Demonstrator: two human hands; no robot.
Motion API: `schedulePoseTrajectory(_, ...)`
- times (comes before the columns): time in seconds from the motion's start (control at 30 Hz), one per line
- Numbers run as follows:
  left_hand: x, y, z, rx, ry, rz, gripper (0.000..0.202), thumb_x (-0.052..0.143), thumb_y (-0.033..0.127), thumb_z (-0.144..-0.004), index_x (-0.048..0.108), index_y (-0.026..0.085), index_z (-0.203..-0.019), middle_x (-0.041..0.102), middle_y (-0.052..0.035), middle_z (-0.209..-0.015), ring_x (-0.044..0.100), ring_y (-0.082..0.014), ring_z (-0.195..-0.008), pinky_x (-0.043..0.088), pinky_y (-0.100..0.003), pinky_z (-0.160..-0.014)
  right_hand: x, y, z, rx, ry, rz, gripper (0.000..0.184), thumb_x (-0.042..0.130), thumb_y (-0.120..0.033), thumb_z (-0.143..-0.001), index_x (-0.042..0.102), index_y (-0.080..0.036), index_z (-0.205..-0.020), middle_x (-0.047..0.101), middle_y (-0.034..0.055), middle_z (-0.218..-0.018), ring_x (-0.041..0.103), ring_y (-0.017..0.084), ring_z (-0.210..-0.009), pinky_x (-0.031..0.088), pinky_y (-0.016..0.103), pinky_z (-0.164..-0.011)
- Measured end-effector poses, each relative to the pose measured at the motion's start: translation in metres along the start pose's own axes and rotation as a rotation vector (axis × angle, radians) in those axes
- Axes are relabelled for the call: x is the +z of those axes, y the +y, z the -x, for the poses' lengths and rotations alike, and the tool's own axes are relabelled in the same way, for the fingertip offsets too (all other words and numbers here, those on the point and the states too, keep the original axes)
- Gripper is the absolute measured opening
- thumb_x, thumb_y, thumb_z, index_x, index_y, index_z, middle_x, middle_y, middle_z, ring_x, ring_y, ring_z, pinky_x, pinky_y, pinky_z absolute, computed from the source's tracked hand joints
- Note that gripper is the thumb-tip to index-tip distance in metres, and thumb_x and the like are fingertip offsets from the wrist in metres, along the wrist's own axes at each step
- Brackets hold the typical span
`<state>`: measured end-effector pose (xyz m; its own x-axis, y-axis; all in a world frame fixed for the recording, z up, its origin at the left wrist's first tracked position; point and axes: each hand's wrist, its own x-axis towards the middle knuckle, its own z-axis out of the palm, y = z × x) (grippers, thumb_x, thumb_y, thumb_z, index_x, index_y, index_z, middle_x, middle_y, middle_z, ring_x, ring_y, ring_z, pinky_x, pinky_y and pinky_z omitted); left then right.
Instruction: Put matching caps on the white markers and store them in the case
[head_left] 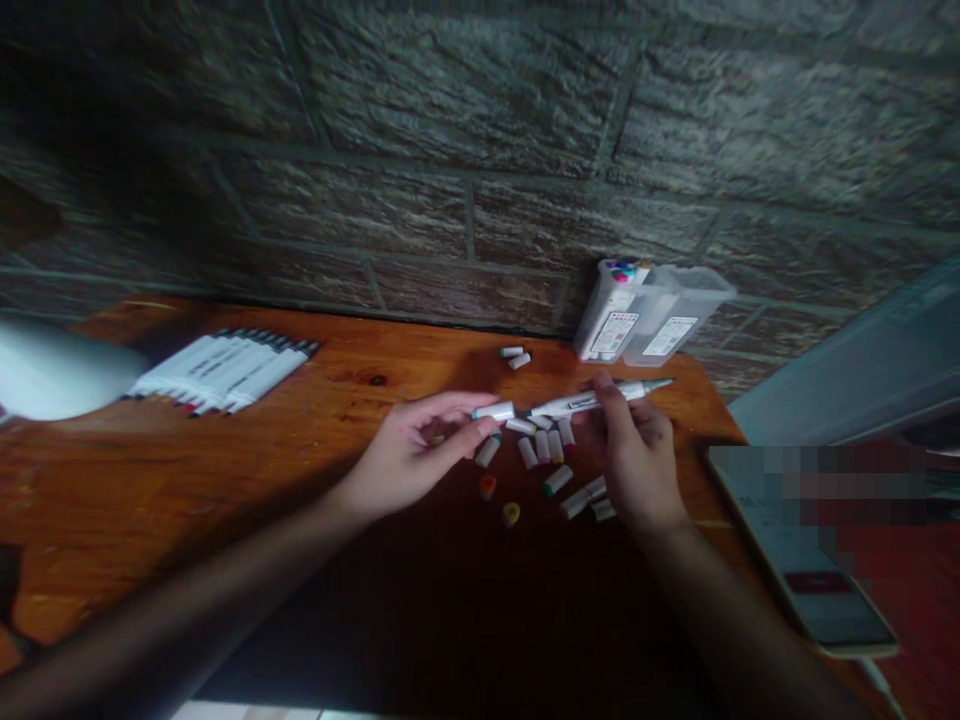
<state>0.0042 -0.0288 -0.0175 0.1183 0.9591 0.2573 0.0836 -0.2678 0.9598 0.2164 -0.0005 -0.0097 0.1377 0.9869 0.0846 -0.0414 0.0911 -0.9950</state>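
Note:
My left hand (pixel 409 450) pinches a white marker cap (pixel 495 411) with a teal end between thumb and fingers. In my right hand (pixel 634 450) is a white marker (pixel 574 403), held lengthwise with one tip toward the cap. Cap and marker tip are very close; I cannot tell whether they touch. Below and between the hands lie several loose white caps (pixel 556 482) with coloured ends. An orange cap (pixel 487 487) and a yellow cap (pixel 511 514) stand on the wooden table nearer to me.
A row of white markers (pixel 225 370) lies at the left of the table (pixel 360 360). Two clear plastic cases (pixel 667 320) stand against the stone wall (pixel 525 230), one with markers inside. Two caps (pixel 512 352) lie farther back. A tablet-like device (pixel 832 600) with a cable is at right.

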Motion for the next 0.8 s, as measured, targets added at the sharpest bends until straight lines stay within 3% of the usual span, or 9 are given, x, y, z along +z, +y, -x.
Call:
schedulePoseTrajectory(0.2,0.0002,-0.0066,0.0018,0.046,-0.014,-0.125,0.027,0.074,0.025,-0.082,0.074,0.014,-0.107,0.077,-0.0066,-0.087,0.066,-0.0115,-0.065,0.053,-0.020,-0.060,-0.0018,-0.0032,-0.0023,0.004,-0.083,-0.145,0.036,0.071,-0.052,-0.081,0.071,-0.017,-0.076,0.050,-0.0051,-0.051,0.033,0.007,-0.043,0.023,0.023,-0.041)
schedulePoseTrajectory(0.43,0.0011,-0.0085,0.0039,0.120,-0.012,-0.254,0.026,0.075,0.027,-0.081,0.076,0.017,-0.105,0.078,-0.0058,-0.092,0.068,-0.0128,-0.070,0.055,-0.021,-0.065,-0.0028,-0.0016,0.0001,0.002,-0.165,-0.089,0.038,0.068,-0.051,-0.084,0.069,-0.016,-0.072,0.040,-0.0073,-0.044,0.032,0.007,-0.042,0.022,0.025,-0.044)
schedulePoseTrajectory(0.6,-0.0002,-0.0083,0.0026,0.124,-0.001,-0.244,0.024,0.075,0.026,-0.081,0.076,0.017,-0.104,0.078,-0.0043,-0.090,0.067,-0.0111,-0.067,0.054,-0.020,-0.064,-0.0018,-0.0009,0.0016,0.037,-0.173,-0.087,0.037,0.068,-0.052,-0.084,0.071,-0.016,-0.078,0.039,-0.0079,-0.043,0.029,0.007,-0.041,0.018,0.025,-0.042)
schedulePoseTrajectory(0.8,0.0012,-0.0058,0.0028,0.112,0.013,-0.224,0.024,0.075,0.025,-0.081,0.075,0.015,-0.103,0.078,-0.0064,-0.091,0.068,-0.0119,-0.066,0.054,-0.020,-0.061,-0.0007,-0.0029,0.0013,0.007,-0.137,-0.097,0.040,0.068,-0.055,-0.082,0.069,-0.016,-0.074,0.043,-0.0067,-0.046,0.032,0.007,-0.043,0.021,0.025,-0.043)
